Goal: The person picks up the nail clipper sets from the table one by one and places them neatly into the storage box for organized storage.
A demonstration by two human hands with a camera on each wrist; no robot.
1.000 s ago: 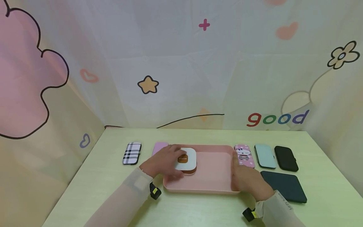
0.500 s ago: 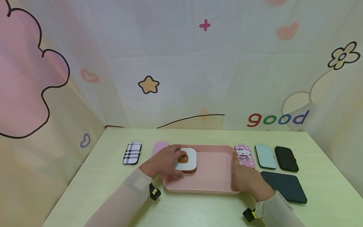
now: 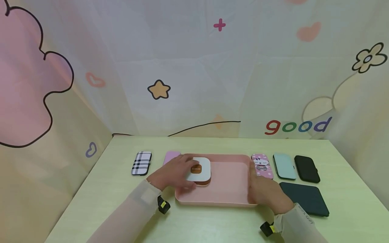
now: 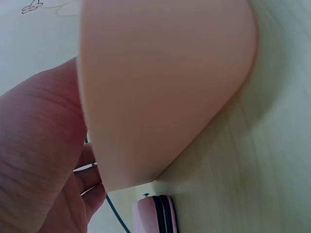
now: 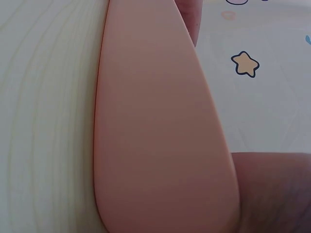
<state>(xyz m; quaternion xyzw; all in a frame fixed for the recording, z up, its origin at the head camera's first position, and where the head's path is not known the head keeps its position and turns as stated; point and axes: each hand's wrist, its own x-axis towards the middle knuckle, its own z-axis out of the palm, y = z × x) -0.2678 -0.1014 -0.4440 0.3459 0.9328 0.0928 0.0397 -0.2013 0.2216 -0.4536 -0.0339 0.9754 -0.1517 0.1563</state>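
Where the row of things begins at the far left, a plaid case (image 3: 141, 163) lies flat on the pale surface (image 3: 218, 221), well apart from its neighbours. Next comes a lilac case (image 3: 171, 156), partly hidden behind the left hand (image 3: 174, 172); the left wrist view shows a dark zip along its side. The left hand's grip is holding a white-lidded box (image 3: 206, 170), fingers bent over its far left part and thumb at its near side. This box, with a brown label and brown sides, sits in the left end of a pink tray (image 3: 229, 189), whose middle is bare. At the tray's right end rests the right hand (image 3: 268, 191), 1 finger straight along the end wall; whether its grip closes on that wall, I cannot tell.

Just beside the tray's far right corner lies a pink cartoon case (image 3: 262, 166), then a mint case (image 3: 284, 166). Nearer the person is a dark flat pouch (image 3: 305, 199), partly covered by the right hand and wrist, and beyond it a black case (image 3: 307, 168), the last of the 4 things on this side.
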